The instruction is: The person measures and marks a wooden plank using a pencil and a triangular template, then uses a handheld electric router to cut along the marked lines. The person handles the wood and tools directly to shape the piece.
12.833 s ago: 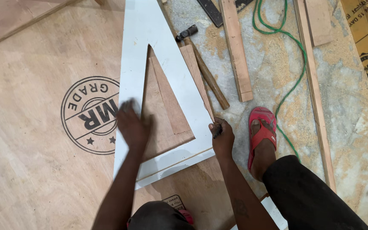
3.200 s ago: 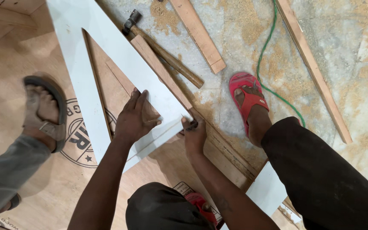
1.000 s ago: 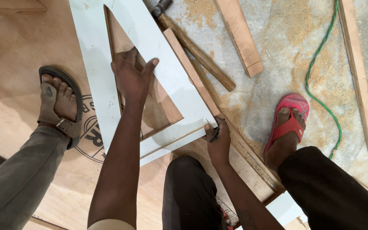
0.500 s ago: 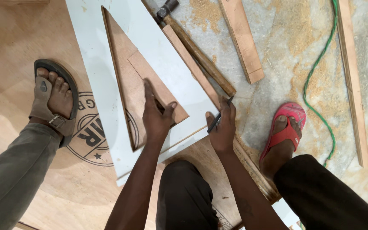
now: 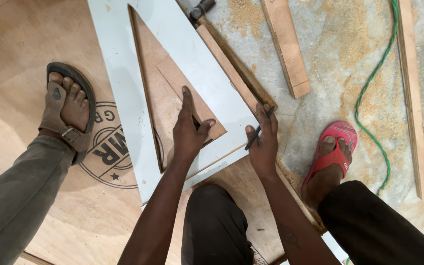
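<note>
Barely half a second on and the left hand (image 5: 188, 132) has slid a touch further up the wooden triangle (image 5: 172, 93), forefinger stretched out long along it, thumb hooked over the lower right edge. It presses flat, fingers spread apart, gripping nothing. Over on the right, the right hand (image 5: 263, 142) has its fingers clamped on a dark pencil (image 5: 257, 133), the tip down at the right-hand corner of the white triangular frame (image 5: 119, 88). That white frame lies flat on the plywood sheet (image 5: 20, 59) on the floor, the wooden triangle sitting inside its cut-out, a thin gap showing down the left side.

Just beyond the frame's right edge runs a hammer (image 5: 231, 64), head up top, handle slanting down toward the right hand. A short wooden batten (image 5: 285, 46) lies past that on the stone floor (image 5: 339, 64), sawdust scattered round it, a green cord (image 5: 374, 93) snaking down beside a long thin strip (image 5: 410, 88). The person's foot in a red sandal (image 5: 333, 149) is planted near the right hand. Another person's foot in a brown sandal (image 5: 67, 110) stands on the plywood, left of the frame.
</note>
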